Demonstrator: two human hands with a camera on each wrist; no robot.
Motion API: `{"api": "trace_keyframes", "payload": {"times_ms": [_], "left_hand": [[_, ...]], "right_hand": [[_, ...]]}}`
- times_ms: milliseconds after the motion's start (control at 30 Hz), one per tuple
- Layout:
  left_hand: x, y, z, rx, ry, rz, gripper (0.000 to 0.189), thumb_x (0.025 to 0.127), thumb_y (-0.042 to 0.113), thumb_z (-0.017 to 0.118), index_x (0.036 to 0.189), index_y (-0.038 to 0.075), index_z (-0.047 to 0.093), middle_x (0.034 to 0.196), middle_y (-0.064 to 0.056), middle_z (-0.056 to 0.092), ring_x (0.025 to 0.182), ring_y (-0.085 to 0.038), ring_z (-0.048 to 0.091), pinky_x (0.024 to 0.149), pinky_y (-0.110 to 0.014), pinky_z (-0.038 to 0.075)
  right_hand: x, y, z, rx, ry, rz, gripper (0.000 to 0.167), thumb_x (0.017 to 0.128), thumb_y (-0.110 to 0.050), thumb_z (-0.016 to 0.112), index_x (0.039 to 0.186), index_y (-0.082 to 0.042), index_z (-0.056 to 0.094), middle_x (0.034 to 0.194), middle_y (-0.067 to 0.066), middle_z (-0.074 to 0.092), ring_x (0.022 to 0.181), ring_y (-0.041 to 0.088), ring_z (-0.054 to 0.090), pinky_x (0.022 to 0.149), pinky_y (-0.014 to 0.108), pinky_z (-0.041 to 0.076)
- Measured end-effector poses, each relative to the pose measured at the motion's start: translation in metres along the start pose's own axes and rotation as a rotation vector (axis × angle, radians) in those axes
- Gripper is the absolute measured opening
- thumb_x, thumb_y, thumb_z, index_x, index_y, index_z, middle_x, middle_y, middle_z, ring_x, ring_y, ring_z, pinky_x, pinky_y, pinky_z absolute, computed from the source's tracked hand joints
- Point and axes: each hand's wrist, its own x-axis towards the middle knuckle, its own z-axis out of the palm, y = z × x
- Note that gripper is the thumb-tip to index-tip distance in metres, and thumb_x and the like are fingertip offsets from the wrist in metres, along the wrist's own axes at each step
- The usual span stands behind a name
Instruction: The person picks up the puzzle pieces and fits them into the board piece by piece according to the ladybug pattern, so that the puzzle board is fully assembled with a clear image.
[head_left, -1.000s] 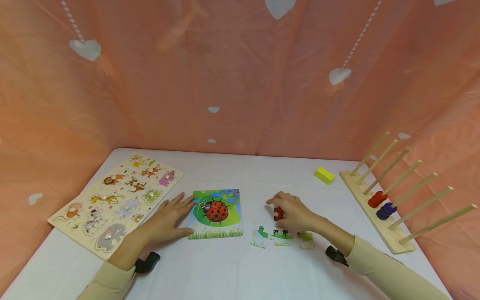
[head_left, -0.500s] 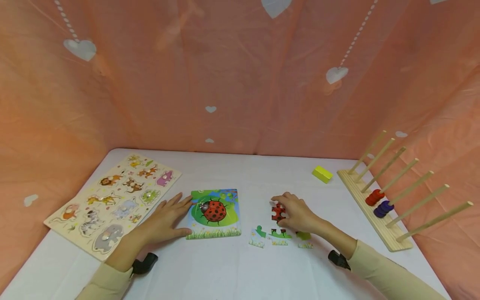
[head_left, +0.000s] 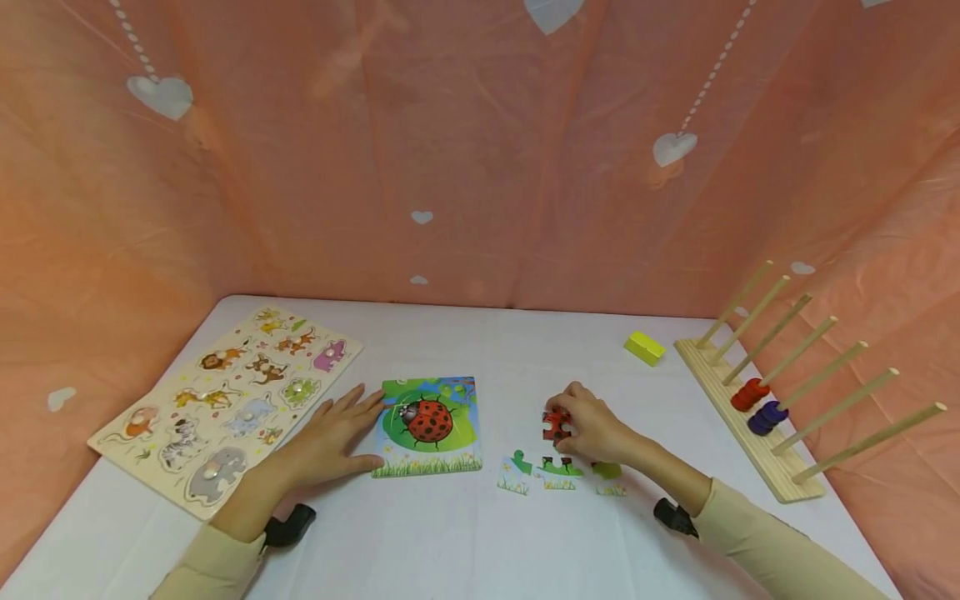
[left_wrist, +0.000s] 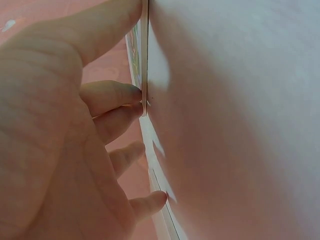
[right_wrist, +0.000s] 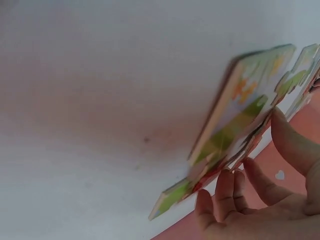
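A square ladybug puzzle picture [head_left: 427, 425] lies flat near the middle of the table. My left hand [head_left: 330, 437] rests at its left side, fingers spread, fingertips and thumb along its edge; in the left wrist view the fingertips meet the picture's thin edge [left_wrist: 145, 60]. To the right, my right hand [head_left: 592, 425] pinches a red-and-black jigsaw piece [head_left: 553, 426] between thumb and fingers, covering its right side. Just in front lie several loose pieces: a flowered corner piece [head_left: 513, 474], a green-and-black middle piece [head_left: 558, 475] and a green piece [head_left: 611, 477] partly under the wrist.
A wooden animal peg puzzle [head_left: 225, 400] lies at the left, beside the left forearm. At the right stands a wooden rack [head_left: 750, 425] of upright pegs with red rings [head_left: 750, 395] and purple rings [head_left: 767, 418]. A yellow block [head_left: 644, 348] sits behind the right hand.
My right index finger, stretched out before, has curled in toward the red jigsaw piece, and more of that piece shows. The left hand stays at the ladybug picture. The head view has shifted slightly.
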Motion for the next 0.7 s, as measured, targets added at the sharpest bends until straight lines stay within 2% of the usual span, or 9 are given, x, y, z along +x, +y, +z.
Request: {"api": "trace_keyframes", "payload": {"times_ms": [100, 233, 433, 700], "left_hand": [[0.000, 0.000, 0.000, -0.001, -0.002, -0.001, 0.081, 0.084, 0.044, 0.077, 0.143, -0.005, 0.050, 0.155, -0.021, 0.038, 0.144, -0.049, 0.023, 0.105, -0.077, 0.020], [0.000, 0.001, -0.001, -0.003, -0.006, -0.004, 0.081, 0.084, 0.045, 0.077, 0.143, -0.005, 0.050, 0.155, -0.021, 0.038, 0.144, -0.049, 0.022, 0.105, -0.077, 0.019], [0.001, 0.000, -0.001, -0.005, -0.007, -0.005, 0.081, 0.084, 0.045, 0.076, 0.143, -0.004, 0.050, 0.156, -0.020, 0.037, 0.145, -0.049, 0.022, 0.106, -0.077, 0.019], [0.000, 0.000, 0.000, -0.008, -0.005, -0.005, 0.081, 0.084, 0.045, 0.077, 0.143, -0.004, 0.050, 0.156, -0.020, 0.037, 0.144, -0.049, 0.022, 0.105, -0.078, 0.019]], "right_hand": [[0.001, 0.000, 0.000, 0.017, -0.003, 0.002, 0.045, 0.075, -0.002, 0.086, 0.114, -0.001, 0.065, 0.109, 0.008, 0.050, 0.098, 0.025, 0.051, 0.087, 0.047, 0.046], [0.002, 0.000, -0.001, 0.019, 0.001, 0.009, 0.043, 0.073, -0.003, 0.087, 0.110, -0.004, 0.064, 0.113, 0.008, 0.050, 0.097, 0.024, 0.051, 0.086, 0.047, 0.046], [0.004, 0.004, -0.004, 0.023, 0.005, -0.025, 0.046, 0.073, -0.005, 0.088, 0.111, -0.005, 0.062, 0.109, 0.004, 0.055, 0.100, 0.023, 0.051, 0.090, 0.047, 0.046], [0.007, 0.010, -0.008, 0.113, 0.031, -0.060, 0.035, 0.078, 0.008, 0.079, 0.106, -0.004, 0.062, 0.098, 0.002, 0.053, 0.094, 0.022, 0.052, 0.085, 0.040, 0.050]]}}
